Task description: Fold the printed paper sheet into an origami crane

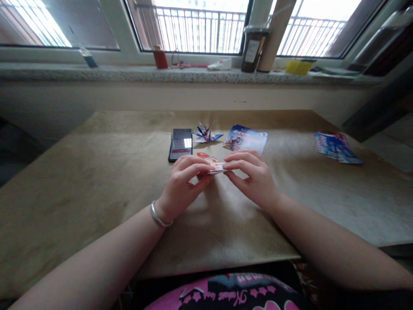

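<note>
Both hands meet over the middle of the tan table (97, 181), pinching a small folded piece of printed paper (213, 164), red and white. My left hand (185, 181), with a silver bangle on its wrist, grips the paper's left end with fingers curled. My right hand (253, 174) pinches the right end with thumb and fingertips. The paper is held just above the tabletop.
Behind the hands lie a black phone (180, 146), a finished origami crane (206, 133) and a stack of blue printed sheets (247, 138). More printed sheets (335, 147) lie at the right. The window sill (129, 74) carries a red cup, a dark jar and a yellow item.
</note>
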